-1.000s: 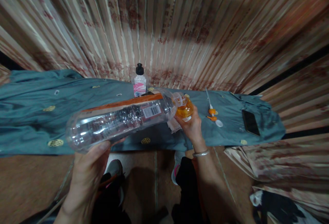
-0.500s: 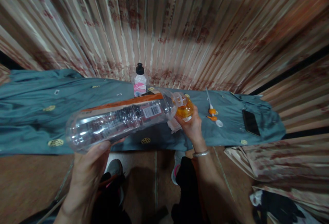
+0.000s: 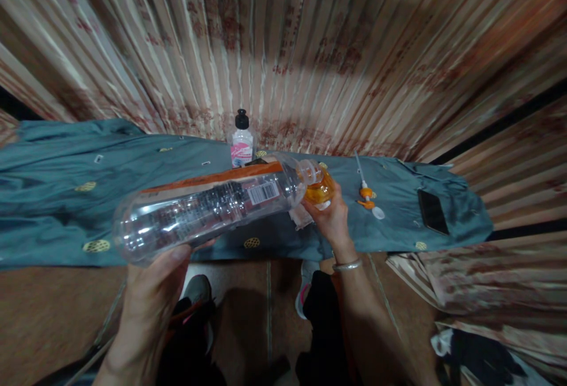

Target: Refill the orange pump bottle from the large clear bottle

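Observation:
A large clear plastic bottle (image 3: 199,215) with an orange-edged label and a barcode is tilted nearly level, its neck pointing right. My left hand (image 3: 163,268) is closed around its base end from below. My right hand (image 3: 332,218) grips a smaller amber bottle (image 3: 319,190) by its side, beneath the clear bottle's mouth. The mouth overlaps the amber bottle's top; whether they touch I cannot tell. Part of the amber bottle is hidden behind the neck and my fingers. Below it, a crumpled clear wrapper-like piece (image 3: 301,216) shows.
A bottle with a black cap and pink label (image 3: 241,143) stands at the cloth's back edge. On the teal cloth (image 3: 53,197) lie an orange pump top (image 3: 366,194), a small white disc (image 3: 378,213) and a black phone (image 3: 433,211). Pleated curtains (image 3: 283,49) hang behind.
Almost nothing differs. Both hands hold the two bottles in the same tilted position.

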{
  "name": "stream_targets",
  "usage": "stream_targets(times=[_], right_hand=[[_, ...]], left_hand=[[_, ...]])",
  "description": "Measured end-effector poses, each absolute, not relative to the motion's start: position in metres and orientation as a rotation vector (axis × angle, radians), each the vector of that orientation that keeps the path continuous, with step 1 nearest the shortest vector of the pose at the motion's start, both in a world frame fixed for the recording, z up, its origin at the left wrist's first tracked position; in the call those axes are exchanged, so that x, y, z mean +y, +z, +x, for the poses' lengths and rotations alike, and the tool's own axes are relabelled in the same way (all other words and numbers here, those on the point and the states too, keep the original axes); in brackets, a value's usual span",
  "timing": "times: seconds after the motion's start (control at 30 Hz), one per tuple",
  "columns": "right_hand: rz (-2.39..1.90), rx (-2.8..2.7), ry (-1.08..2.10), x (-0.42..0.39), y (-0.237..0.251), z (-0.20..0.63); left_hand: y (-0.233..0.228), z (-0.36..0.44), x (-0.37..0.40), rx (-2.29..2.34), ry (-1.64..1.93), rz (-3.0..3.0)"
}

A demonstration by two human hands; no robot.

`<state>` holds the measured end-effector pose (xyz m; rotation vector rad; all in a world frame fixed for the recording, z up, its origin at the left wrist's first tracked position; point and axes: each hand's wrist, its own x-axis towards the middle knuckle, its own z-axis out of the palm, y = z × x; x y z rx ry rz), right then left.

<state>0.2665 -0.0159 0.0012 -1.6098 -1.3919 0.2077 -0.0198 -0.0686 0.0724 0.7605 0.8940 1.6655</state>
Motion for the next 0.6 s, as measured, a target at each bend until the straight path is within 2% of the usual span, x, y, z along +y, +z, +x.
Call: stream_targets(times=[0.6], right_hand=[[-1.627, -1.381, 0.203, -0.0161, 0.0018, 0.266]], left_hand=[[0.0732, -0.0197, -0.0684, 0.898, 1.664, 0.745]])
